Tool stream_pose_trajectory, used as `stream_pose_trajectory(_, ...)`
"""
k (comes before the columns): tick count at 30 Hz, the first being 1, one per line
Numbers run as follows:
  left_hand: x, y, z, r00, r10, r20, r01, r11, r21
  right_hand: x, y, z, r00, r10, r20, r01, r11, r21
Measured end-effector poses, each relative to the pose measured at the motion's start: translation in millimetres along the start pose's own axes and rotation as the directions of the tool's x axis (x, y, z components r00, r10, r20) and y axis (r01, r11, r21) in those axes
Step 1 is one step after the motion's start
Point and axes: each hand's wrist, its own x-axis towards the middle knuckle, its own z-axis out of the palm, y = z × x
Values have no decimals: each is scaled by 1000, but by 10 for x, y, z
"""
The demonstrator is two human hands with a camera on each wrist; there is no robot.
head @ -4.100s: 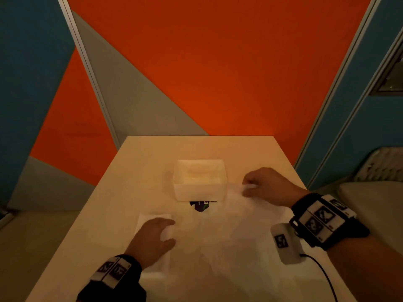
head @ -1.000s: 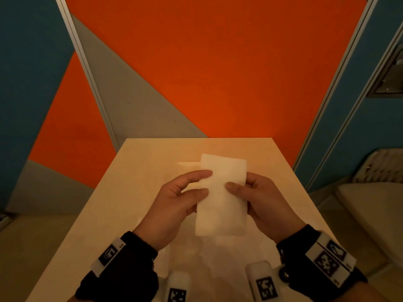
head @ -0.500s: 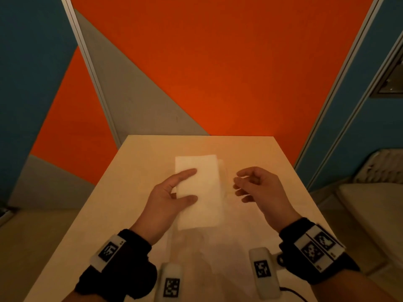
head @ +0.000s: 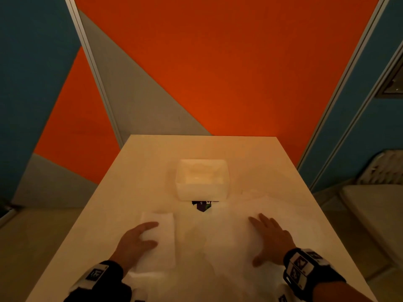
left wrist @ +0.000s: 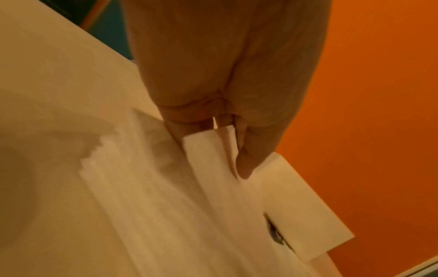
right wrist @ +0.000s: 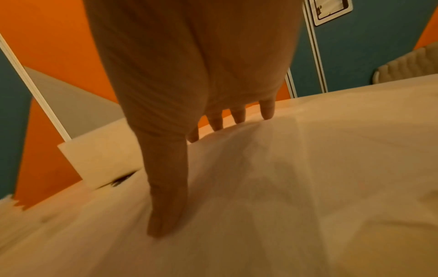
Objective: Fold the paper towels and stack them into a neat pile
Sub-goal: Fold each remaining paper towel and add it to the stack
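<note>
A folded white paper towel (head: pixel 165 240) lies on the pale table (head: pixel 152 158) at the near left. My left hand (head: pixel 152 234) is on it. In the left wrist view the towel (left wrist: pixel 208 165) runs between the thumb (left wrist: pixel 246 165) and the fingers behind it, pinched by my left hand (left wrist: pixel 211 151). A loose spread of unfolded towels (head: pixel 218 253) covers the near middle and right. My right hand (head: pixel 268 238) lies flat on that spread (right wrist: pixel 308 187) with straight fingers (right wrist: pixel 266 110).
A white open box (head: pixel 201 182) stands mid-table behind the towels, and a small dark purple item (head: pixel 201 206) pokes out at its near side. A pale seat (head: pixel 370 214) stands off the table's right edge. An orange and grey wall rises behind.
The folded towel, held up in both hands a second ago, has come down to the near left of the table with my left hand. My right hand let go and dropped flat onto the loose towels.
</note>
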Motion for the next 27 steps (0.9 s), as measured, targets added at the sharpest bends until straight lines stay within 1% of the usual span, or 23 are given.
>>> stream_pose_trajectory(6,113,-111,-105,998,62,30,-67,982,176,9,40,17,1000,-18,11,18,1000,10)
stream_pose_trajectory(10,203,-143,-151,993,106,60,-120,948,296,14,54,27,1000,-24,0,24,1000,12)
stream_pose_trajectory(14,224,-142,-152,989,134,55,-145,899,413,15,46,28,1000,-27,-6,27,1000,6)
stream_pose_trajectory(15,213,-130,-135,989,140,53,-148,872,467,15,46,29,1000,-28,-5,28,1000,5)
stream_pose_trajectory(16,194,-115,-113,988,147,51,-150,816,558,14,47,28,1000,-29,-7,29,1000,4)
stream_pose_trajectory(17,162,-82,-78,988,148,47,-141,724,675,13,52,32,999,-31,-12,31,1000,4)
stream_pose_trajectory(19,90,5,28,984,175,46,-128,496,859,5,60,40,999,-37,-32,37,999,2)
stream_pose_trajectory(20,62,45,94,977,197,76,-152,405,901,-7,65,41,998,-43,-47,43,999,0)
stream_pose_trajectory(21,41,75,159,970,209,122,-189,340,921,-20,69,37,997,-52,-61,52,999,-3)
stream_pose_trajectory(22,23,91,217,965,201,166,-222,296,929,-37,72,32,995,-64,-75,65,998,-1)
stream_pose_trajectory(23,17,88,261,964,178,199,-242,270,932,-55,75,25,993,-78,-88,79,997,6)
stream_pose_trajectory(27,52,-27,316,970,31,241,-240,280,930,-90,102,24,977,-144,-159,146,989,-1)
